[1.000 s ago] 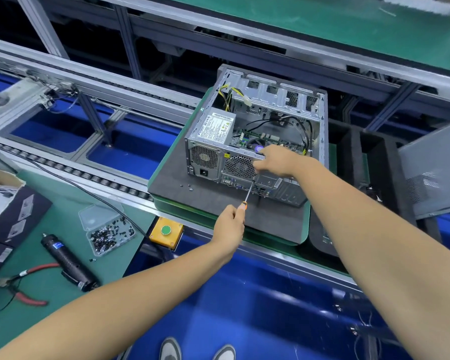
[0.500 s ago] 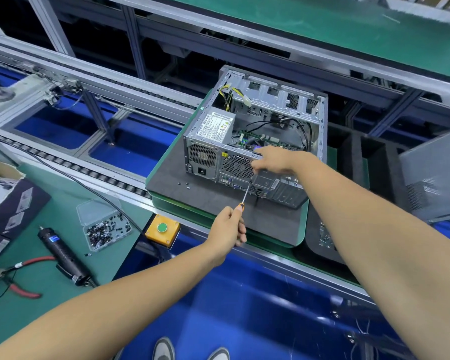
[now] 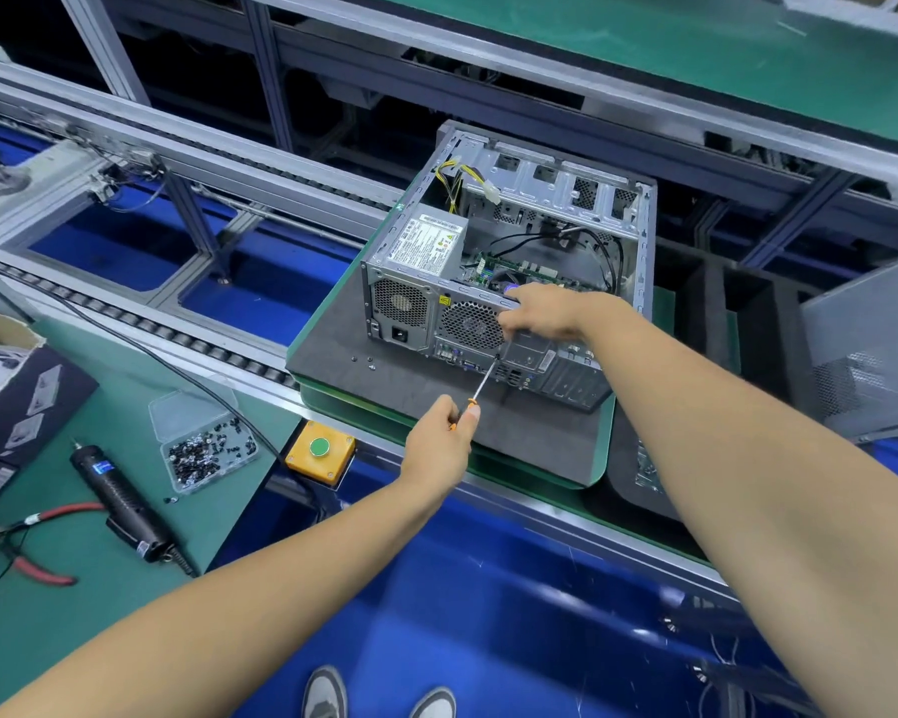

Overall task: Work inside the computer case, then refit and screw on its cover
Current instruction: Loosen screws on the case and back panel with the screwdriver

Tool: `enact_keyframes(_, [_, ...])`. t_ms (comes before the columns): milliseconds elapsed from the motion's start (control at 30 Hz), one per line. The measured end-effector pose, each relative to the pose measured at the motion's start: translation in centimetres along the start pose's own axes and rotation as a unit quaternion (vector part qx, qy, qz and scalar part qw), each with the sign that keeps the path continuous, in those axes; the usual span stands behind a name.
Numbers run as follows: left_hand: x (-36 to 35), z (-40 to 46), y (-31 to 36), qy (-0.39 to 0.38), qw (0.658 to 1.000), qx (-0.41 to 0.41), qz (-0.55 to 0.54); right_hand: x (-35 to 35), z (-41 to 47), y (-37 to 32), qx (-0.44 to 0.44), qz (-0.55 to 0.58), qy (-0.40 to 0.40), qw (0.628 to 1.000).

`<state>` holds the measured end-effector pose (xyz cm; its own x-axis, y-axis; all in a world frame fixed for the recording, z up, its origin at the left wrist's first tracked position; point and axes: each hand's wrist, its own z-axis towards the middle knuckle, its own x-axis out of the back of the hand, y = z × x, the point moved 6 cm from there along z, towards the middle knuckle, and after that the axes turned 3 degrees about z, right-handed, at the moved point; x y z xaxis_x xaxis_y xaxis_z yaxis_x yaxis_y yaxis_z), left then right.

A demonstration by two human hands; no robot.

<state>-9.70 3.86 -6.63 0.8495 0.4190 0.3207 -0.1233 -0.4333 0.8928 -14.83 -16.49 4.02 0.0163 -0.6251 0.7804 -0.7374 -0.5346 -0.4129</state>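
Driving screwdriver [image 3: 480,384] into case [image 3: 493,323] rear | left hand [image 3: 439,443] pinches handle | right hand [image 3: 540,316] grips rear top edge | case open on pallet mat [image 3: 416,386] | stiff, heavy metal; hold frame edges.

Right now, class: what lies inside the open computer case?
Inside the computer case: a labelled power supply, yellow wires, black cables and a green circuit board. The right hand, on the rear edge, covers part of the board.
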Motion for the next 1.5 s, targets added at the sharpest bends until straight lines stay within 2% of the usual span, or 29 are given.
enact_keyframes(133, [-0.2, 0.1, 0.0, 0.02, 0.999, 0.011, 0.032, 0.0, 0.1, 0.0, 0.004, -0.003, -0.002, 1.0])
enact_keyframes(300, [-2.3, -0.5, -0.2, -0.04, 0.979, 0.123, -0.159, 0.0, 0.1, 0.1, 0.003, -0.001, 0.001, 1.0])
enact_keyframes(433, [-3.0, -0.2, 0.4, -0.078, 0.973, 0.147, -0.161, 0.0, 0.3, 0.2, -0.002, -0.008, 0.0, 1.0])
enact_keyframes(567, [-3.4, -0.2, 0.6, -0.099, 0.954, 0.211, -0.188, 0.0, 0.3, 0.2, 0.0, -0.014, 0.001, 1.0])
enact_keyframes(833, [-1.8, 0.6, 0.4, -0.022, 0.988, 0.119, -0.096, -0.2, 0.6, 0.4, -0.009, -0.001, -0.003, 1.0])
enact_keyframes(1000, [-1.3, 0.4, 0.7, 0.024, 0.997, 0.074, -0.012, -0.2, 0.5, 0.2, -0.007, -0.006, 0.006, 1.0])
enact_keyframes(1167, [-0.4, 0.3, 1.3, 0.08, 0.982, 0.043, 0.165, -0.1, 0.5, 0.5, -0.009, 0.003, 0.01, 1.0])
enact_keyframes(1267, [0.4, 0.3, 1.8, 0.118, 0.969, 0.017, 0.218, -0.1, 0.7, 0.4, -0.001, 0.003, 0.012, 1.0])
enact_keyframes(1333, [0.2, 0.5, 1.6, 0.103, 0.982, 0.033, 0.154, -0.1, 0.7, 0.3, 0.006, 0.0, 0.015, 1.0])
enact_keyframes(1400, [-0.9, 0.8, 1.1, 0.035, 0.996, 0.085, -0.021, -0.1, 0.9, 0.3, 0.011, -0.002, 0.016, 1.0])
enact_keyframes(1433, [-1.4, 0.9, 0.9, -0.008, 0.988, 0.122, -0.097, -0.1, 0.9, 0.4, 0.012, -0.003, 0.016, 1.0])
enact_keyframes(1500, [-2.0, 1.1, 0.7, -0.083, 0.961, 0.195, -0.179, -0.1, 0.9, 0.4, 0.012, -0.005, 0.014, 1.0])
